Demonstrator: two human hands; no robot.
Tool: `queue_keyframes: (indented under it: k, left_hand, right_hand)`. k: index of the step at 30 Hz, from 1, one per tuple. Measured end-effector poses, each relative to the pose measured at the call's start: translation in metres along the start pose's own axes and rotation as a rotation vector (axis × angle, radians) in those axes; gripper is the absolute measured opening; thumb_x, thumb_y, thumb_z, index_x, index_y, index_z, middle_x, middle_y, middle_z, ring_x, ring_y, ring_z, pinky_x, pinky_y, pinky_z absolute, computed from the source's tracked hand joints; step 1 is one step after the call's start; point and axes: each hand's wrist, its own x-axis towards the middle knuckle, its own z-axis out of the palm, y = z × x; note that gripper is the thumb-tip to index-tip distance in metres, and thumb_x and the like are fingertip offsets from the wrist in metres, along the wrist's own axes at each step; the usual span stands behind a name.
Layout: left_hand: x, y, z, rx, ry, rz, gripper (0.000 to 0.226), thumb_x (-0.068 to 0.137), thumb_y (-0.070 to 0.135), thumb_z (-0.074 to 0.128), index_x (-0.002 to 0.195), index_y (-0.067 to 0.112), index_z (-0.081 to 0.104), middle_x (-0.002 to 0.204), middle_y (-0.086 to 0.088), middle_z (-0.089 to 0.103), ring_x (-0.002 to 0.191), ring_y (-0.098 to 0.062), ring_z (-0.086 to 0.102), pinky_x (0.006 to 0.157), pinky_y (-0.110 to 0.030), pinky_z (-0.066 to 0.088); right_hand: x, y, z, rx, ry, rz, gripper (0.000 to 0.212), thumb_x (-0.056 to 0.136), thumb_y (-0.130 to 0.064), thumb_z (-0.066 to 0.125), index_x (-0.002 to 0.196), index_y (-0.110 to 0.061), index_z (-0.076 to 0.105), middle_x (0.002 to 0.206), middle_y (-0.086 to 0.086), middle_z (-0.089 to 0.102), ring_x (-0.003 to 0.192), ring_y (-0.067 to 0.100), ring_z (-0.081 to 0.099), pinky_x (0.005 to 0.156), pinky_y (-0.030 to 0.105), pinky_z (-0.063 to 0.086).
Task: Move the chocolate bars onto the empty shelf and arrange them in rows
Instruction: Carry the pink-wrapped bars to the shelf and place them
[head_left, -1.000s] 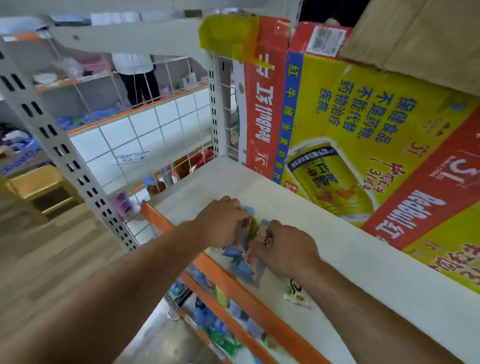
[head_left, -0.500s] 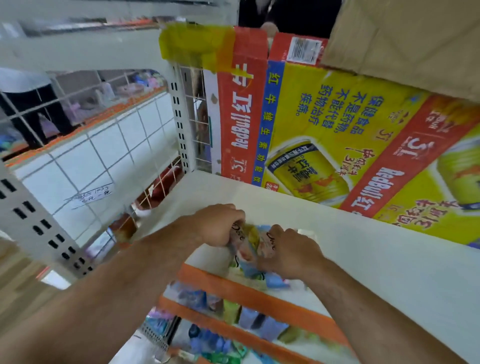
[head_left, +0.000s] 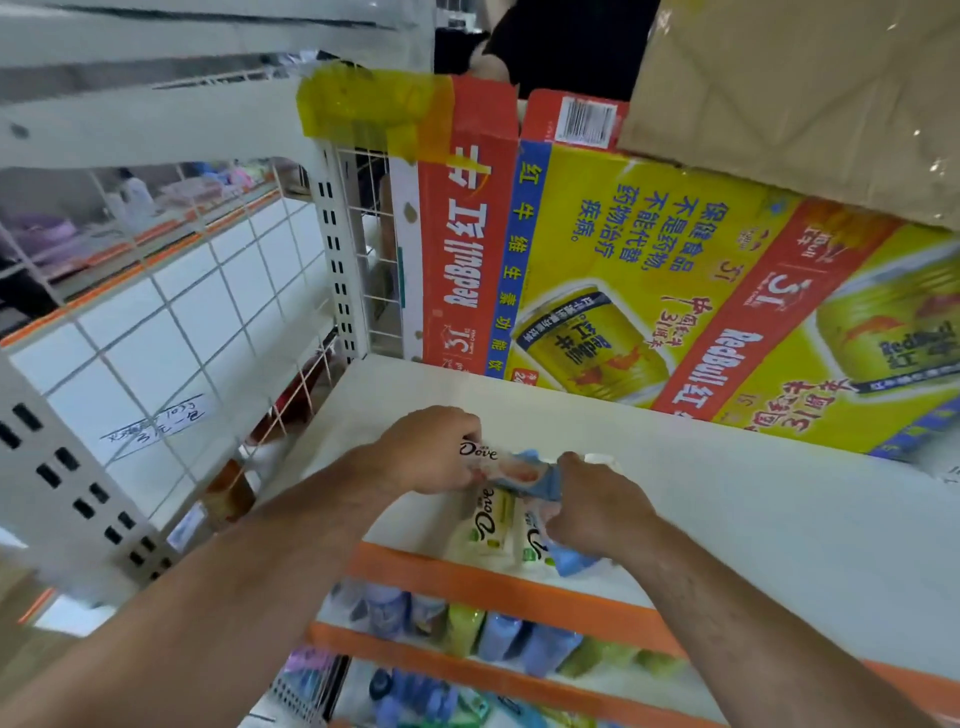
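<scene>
Nearest, under the orange lip (head_left: 493, 582), blue and green packets (head_left: 467, 629) crowded on the lower tiers. Just behind the lip, flat on the white shelf (head_left: 753, 519), two cream bars (head_left: 485, 530) marked Dove, side by side and touching, short ends toward the front. Right beside them a blue bar (head_left: 574, 561), mostly hidden beneath the right hand (head_left: 597, 509).

Above these, crosswise between both hands, the held bar (head_left: 511, 467): white with Dove lettering at the left, pink in the middle, blue at the right. Left hand (head_left: 431, 452) curled, pinching the white end. Right hand curled as well, thumb on top of the blue end. Cannot tell whether this one touches those beneath it.

Farther back, bare white shelf up to a Red Bull carton (head_left: 623, 291) standing along the rear, its print turned sideways and upside down. On top of it, at the right, a brown box (head_left: 779, 104). At the left rear corner a slotted post (head_left: 337, 260). Along the left side a wire grid (head_left: 208, 312) with a handwritten note (head_left: 156, 426) on it. Beyond the grid, only blur.
</scene>
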Motion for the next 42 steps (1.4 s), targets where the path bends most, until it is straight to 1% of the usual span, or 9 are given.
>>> queue_keyframes:
  k: [4,9,11,15,19,27,32,38,42]
  left_hand:
    - [0.003,0.005,0.002,-0.055,0.079,-0.028,0.037,0.07,0.044,0.076,0.102,0.028,0.064,0.098,0.01,0.061,0.086,-0.013,0.057,0.073,-0.032,0.049]
    - [0.001,0.015,0.005,-0.111,0.119,-0.101,0.037,0.07,0.044,0.078,0.101,0.028,0.064,0.097,0.01,0.064,0.08,-0.01,0.056,0.064,-0.027,0.046]
    - [0.001,0.02,0.006,-0.111,0.128,-0.104,0.039,0.069,0.044,0.078,0.102,0.028,0.064,0.098,0.007,0.063,0.081,-0.012,0.055,0.063,-0.027,0.044]
    - [0.005,0.034,0.006,-0.163,0.17,-0.095,0.045,0.07,0.044,0.08,0.108,0.026,0.063,0.101,0.004,0.057,0.085,-0.014,0.054,0.07,-0.03,0.046]
    - [0.011,0.061,0.013,-0.247,0.204,-0.039,0.045,0.068,0.036,0.082,0.109,0.026,0.064,0.1,0.006,0.056,0.09,-0.014,0.055,0.077,-0.03,0.048]
    - [0.01,0.152,0.036,-0.299,0.187,0.135,0.044,0.068,0.035,0.082,0.107,0.026,0.064,0.099,0.008,0.056,0.089,-0.011,0.055,0.077,-0.03,0.048]
    - [0.005,0.231,0.057,-0.344,0.221,0.204,0.042,0.068,0.033,0.084,0.104,0.023,0.065,0.097,0.004,0.059,0.089,-0.014,0.057,0.082,-0.032,0.047]
    - [-0.012,0.358,0.096,-0.331,0.2,0.272,0.042,0.069,0.036,0.083,0.104,0.024,0.064,0.095,0.005,0.057,0.088,-0.014,0.056,0.079,-0.031,0.045]
    - [-0.018,0.425,0.12,-0.327,0.195,0.32,0.043,0.066,0.035,0.084,0.102,0.022,0.065,0.095,0.003,0.059,0.089,-0.015,0.056,0.082,-0.035,0.046]
  right_hand:
    - [-0.007,-0.005,0.004,-0.001,-0.034,0.041,0.066,0.069,-0.062,0.069,0.112,-0.017,0.048,0.107,0.001,0.061,0.099,0.021,0.062,0.073,0.03,0.049]
    - [-0.009,-0.005,0.009,-0.026,-0.091,0.014,0.04,0.076,-0.05,0.071,0.077,-0.015,0.052,0.081,0.003,0.06,0.084,0.021,0.064,0.056,0.028,0.043]
    - [-0.011,-0.006,0.012,-0.018,-0.085,0.017,0.033,0.076,-0.042,0.07,0.07,-0.017,0.049,0.075,0.0,0.058,0.078,0.02,0.063,0.051,0.026,0.04]
    - [-0.017,-0.001,0.009,-0.045,-0.013,0.028,0.023,0.079,-0.033,0.065,0.092,-0.018,0.053,0.1,0.002,0.062,0.09,0.022,0.063,0.065,0.029,0.048]
    - [-0.036,0.022,0.007,-0.109,0.143,-0.028,0.025,0.08,-0.022,0.059,0.105,-0.02,0.054,0.109,0.001,0.058,0.099,0.024,0.059,0.072,0.032,0.037]
    - [-0.1,0.12,0.009,-0.055,0.29,0.008,0.051,0.078,-0.017,0.056,0.127,-0.029,0.05,0.121,-0.003,0.05,0.111,0.023,0.053,0.083,0.034,0.036]
    - [-0.161,0.193,0.011,-0.032,0.343,0.045,0.055,0.076,-0.019,0.059,0.128,-0.033,0.049,0.119,-0.008,0.049,0.109,0.017,0.053,0.078,0.03,0.032]
    - [-0.255,0.293,0.016,0.018,0.404,0.066,0.049,0.073,-0.026,0.065,0.121,-0.032,0.056,0.11,-0.007,0.054,0.101,0.02,0.059,0.08,0.035,0.044]
    - [-0.306,0.347,0.014,0.026,0.417,0.104,0.058,0.068,-0.017,0.06,0.124,-0.033,0.055,0.115,-0.005,0.057,0.105,0.022,0.057,0.085,0.036,0.046]
